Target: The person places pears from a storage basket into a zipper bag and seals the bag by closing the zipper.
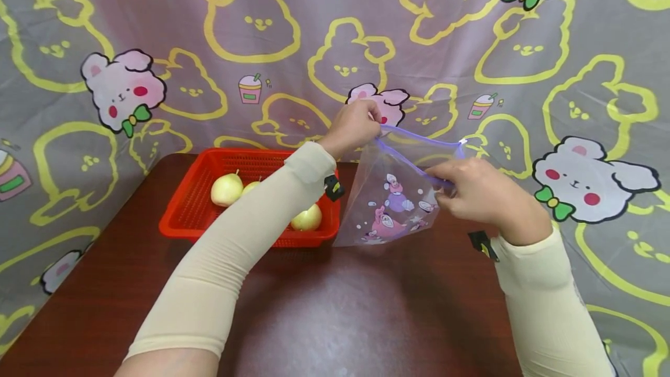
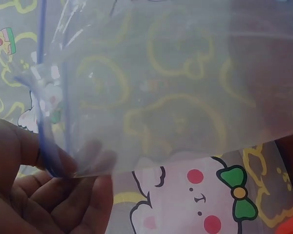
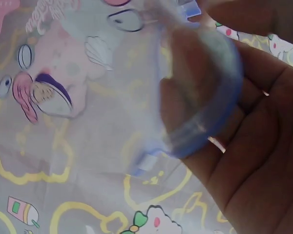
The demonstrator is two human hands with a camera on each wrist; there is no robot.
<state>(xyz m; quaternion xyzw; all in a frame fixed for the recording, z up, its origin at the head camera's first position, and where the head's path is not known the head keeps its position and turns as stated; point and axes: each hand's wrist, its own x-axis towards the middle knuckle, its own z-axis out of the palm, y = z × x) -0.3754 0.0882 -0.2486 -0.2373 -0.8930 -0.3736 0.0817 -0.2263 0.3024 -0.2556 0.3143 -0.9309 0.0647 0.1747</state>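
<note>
A clear slider bag with a purple rim and pink and purple cartoon prints hangs above the table, its mouth spread. At the rim's left end, my left hand pinches the corner between thumb and fingers. The left wrist view shows that hand at the bag's purple edge. My right hand grips the near side of the rim, toward the right. In the right wrist view, the rim bends in a loop against the fingers of this hand. A white slider sits at the rim's far right.
Left of the bag stands a red plastic basket on the dark brown table. Several pale yellow pears lie in it, some hidden behind my left forearm. A patterned cloth hangs behind the table.
</note>
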